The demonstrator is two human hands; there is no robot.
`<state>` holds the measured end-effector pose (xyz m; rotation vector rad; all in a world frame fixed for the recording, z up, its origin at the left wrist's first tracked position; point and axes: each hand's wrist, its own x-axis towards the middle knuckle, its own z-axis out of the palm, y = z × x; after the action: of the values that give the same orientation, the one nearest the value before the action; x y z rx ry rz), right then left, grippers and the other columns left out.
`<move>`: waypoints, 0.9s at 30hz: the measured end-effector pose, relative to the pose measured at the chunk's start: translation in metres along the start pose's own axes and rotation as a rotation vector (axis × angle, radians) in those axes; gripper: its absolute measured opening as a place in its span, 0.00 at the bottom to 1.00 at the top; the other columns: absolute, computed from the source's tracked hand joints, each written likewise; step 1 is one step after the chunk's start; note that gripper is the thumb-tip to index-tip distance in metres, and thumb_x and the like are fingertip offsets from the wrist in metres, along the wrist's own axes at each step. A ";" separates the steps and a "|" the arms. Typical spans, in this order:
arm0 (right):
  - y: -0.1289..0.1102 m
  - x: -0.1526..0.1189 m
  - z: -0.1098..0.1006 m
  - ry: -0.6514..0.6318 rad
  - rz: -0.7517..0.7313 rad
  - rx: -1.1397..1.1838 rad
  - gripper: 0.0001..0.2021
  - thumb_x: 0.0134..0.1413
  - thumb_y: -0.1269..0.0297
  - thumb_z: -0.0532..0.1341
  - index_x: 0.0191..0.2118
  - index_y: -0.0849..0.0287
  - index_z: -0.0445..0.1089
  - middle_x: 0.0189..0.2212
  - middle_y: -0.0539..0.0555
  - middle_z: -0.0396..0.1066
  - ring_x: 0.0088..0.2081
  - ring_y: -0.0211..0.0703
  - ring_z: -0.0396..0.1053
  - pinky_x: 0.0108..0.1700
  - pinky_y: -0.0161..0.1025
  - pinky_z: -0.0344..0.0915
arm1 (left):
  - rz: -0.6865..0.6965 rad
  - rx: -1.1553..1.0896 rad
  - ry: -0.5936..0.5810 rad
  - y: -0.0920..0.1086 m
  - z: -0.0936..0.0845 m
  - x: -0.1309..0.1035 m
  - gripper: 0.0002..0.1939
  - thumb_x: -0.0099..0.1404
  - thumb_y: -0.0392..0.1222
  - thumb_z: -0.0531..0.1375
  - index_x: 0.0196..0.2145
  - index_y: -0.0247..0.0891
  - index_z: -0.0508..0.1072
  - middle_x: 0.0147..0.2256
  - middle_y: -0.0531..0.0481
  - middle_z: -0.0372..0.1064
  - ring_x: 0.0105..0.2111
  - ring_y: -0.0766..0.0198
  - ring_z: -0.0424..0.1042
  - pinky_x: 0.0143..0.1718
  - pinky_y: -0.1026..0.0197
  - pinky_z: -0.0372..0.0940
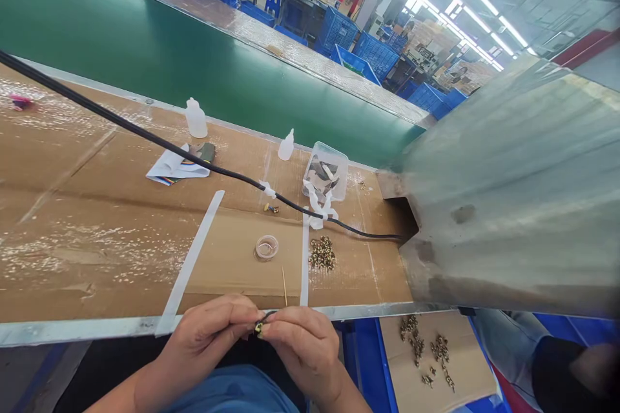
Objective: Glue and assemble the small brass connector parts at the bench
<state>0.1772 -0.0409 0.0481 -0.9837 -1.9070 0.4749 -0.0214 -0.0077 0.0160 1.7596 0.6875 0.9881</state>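
Note:
Close together at the table's front edge, my left hand (213,332) and my right hand (307,342) pinch a small dark and yellow piece (259,325) between thumbs and fingertips. Just beyond them a thin wooden stick (284,286) lies on the cardboard, near a small round clear dish (266,247). A pile of small dark and gold pieces (322,253) sits right of a white tape strip (305,258). Farther back is a small yellow and blue item (272,208). More such pieces (440,350) rest on cardboard over a blue crate at the lower right.
A black cable (227,173) crosses the table. Behind it stand two white bottles (196,118), a clear plastic box (340,171) and a folded cloth (177,164). A metal housing (508,206) fills the right side. A green conveyor belt (194,64) runs behind. Another person's leg (513,335) shows lower right.

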 end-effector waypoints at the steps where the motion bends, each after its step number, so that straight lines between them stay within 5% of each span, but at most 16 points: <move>1: -0.002 0.001 0.000 0.005 0.023 -0.016 0.07 0.58 0.74 0.62 0.42 0.58 0.74 0.34 0.54 0.78 0.35 0.37 0.76 0.40 0.29 0.70 | 0.015 -0.003 0.004 0.000 -0.001 0.000 0.16 0.66 0.28 0.55 0.45 0.47 0.72 0.34 0.55 0.74 0.33 0.65 0.74 0.36 0.67 0.69; 7: -0.011 0.001 0.003 0.063 0.234 0.047 0.04 0.56 0.72 0.63 0.36 0.57 0.74 0.30 0.52 0.77 0.32 0.38 0.74 0.37 0.31 0.69 | 0.011 0.022 0.024 0.004 0.000 0.003 0.15 0.67 0.30 0.57 0.46 0.49 0.73 0.35 0.56 0.76 0.34 0.66 0.76 0.37 0.69 0.70; 16: -0.022 0.010 0.017 0.174 0.970 0.674 0.10 0.54 0.59 0.66 0.31 0.61 0.72 0.23 0.52 0.75 0.26 0.38 0.74 0.32 0.33 0.70 | -0.226 0.020 0.063 0.011 0.005 0.000 0.09 0.66 0.35 0.57 0.42 0.45 0.74 0.34 0.53 0.77 0.32 0.65 0.77 0.36 0.68 0.71; 27: -0.023 0.011 0.019 0.192 1.103 0.776 0.17 0.46 0.53 0.70 0.30 0.63 0.71 0.24 0.53 0.75 0.25 0.36 0.74 0.30 0.30 0.69 | -0.297 -0.071 0.040 0.012 0.006 0.002 0.08 0.69 0.37 0.53 0.36 0.42 0.73 0.32 0.53 0.75 0.32 0.65 0.75 0.35 0.67 0.69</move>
<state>0.1481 -0.0457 0.0599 -1.3688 -0.7060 1.5291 -0.0153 -0.0132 0.0268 1.5265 0.8992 0.8347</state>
